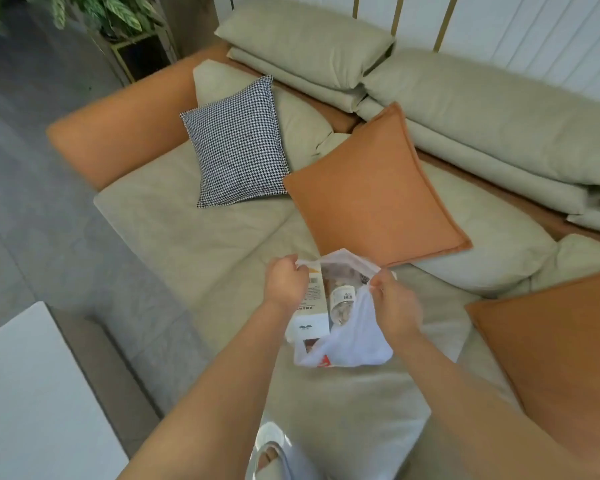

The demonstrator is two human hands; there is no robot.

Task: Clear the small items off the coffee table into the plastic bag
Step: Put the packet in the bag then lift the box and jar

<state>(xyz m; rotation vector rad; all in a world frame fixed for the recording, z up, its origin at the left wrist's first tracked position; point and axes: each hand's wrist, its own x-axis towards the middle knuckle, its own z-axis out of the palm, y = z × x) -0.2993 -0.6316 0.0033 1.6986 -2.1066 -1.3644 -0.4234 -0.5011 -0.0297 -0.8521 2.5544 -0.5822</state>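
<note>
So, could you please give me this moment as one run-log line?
left hand: grips bag rim | right hand: grips bag rim | plastic bag: held open on sofa | contents: box, jar

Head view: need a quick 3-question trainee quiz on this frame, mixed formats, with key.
1. True or false: the plastic bag rests on the sofa.
2. Which hand grips the bag's rim? A) left hand only B) right hand only C) both
3. Fill in: inside the bag, beside the white carton, lies a clear ____.

Key: 1 true; 2 C; 3 jar.
</note>
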